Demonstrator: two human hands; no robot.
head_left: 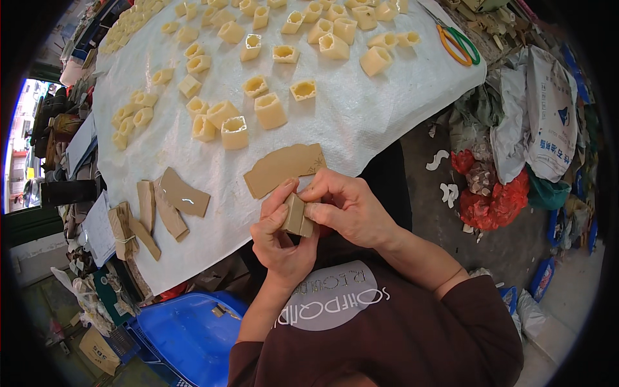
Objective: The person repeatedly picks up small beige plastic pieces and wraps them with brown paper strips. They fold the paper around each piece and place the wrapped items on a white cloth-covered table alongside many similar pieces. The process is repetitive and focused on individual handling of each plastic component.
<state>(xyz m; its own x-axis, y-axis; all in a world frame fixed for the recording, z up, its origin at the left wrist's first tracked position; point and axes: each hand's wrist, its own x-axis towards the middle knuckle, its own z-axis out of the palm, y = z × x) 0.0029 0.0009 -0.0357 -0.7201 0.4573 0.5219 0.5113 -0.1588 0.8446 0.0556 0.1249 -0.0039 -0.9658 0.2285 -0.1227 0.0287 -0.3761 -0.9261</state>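
The left hand (282, 248) clasps and the right hand (351, 209) pinches a tan block (295, 216) between them, its long axis roughly toward the shirt (387, 329), a cardboard sheet (280, 169) just beyond.

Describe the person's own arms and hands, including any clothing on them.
The left hand and right hand are ungloved, and both forearms are uncovered. The left sleeve and right sleeve are short, dark maroon-brown and plain where visible.

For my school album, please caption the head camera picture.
Left hand and right hand hold a small tan piece by a white sheet dotted with pale yellow hollow pieces.
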